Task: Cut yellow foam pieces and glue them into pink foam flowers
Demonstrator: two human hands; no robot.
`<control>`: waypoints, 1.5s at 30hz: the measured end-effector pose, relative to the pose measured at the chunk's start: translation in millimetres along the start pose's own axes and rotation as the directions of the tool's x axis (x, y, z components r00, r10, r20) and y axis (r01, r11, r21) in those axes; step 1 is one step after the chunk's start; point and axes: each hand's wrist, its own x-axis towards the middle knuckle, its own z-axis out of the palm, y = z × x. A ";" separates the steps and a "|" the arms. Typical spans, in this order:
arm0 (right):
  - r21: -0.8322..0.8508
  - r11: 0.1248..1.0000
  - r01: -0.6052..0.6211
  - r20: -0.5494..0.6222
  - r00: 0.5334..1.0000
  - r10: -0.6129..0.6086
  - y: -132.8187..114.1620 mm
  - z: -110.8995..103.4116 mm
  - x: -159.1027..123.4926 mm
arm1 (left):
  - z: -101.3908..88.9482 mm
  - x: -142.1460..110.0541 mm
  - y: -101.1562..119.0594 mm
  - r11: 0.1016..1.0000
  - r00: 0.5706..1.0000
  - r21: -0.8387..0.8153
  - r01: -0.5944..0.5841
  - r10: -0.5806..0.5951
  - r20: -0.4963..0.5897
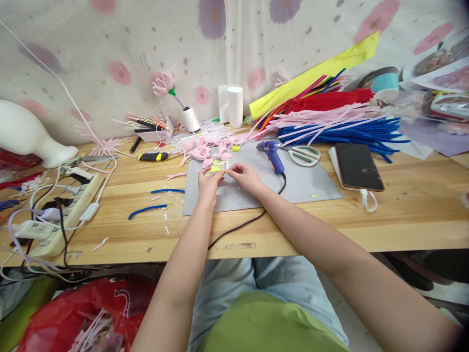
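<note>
My left hand point(208, 182) and my right hand point(245, 175) meet over the grey cutting mat point(311, 183). Both pinch a small yellow piece point(216, 167), with a thin pale stick between the fingertips. Just beyond the hands lies a cluster of pink pipe-cleaner petals point(205, 150). A small yellow-green bit point(236, 147) sits near them. A blue glue gun point(271, 154) rests on the mat to the right of my right hand, its black cord trailing off the table edge.
Scissors point(304, 155) and a dark phone point(358, 166) lie right. Red, pink and blue pipe cleaners point(337, 120) pile at back right. A power strip point(62, 210), blue pieces point(146, 210), a utility knife point(152, 157) and a white vase point(25, 134) stand left.
</note>
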 end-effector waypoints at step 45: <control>0.010 0.999 -0.045 0.011 0.999 0.045 -13.6 -4.2 -6.4 | -0.4 2.1 -3.3 1.000 0.999 -0.007 -0.024 0.024 -0.037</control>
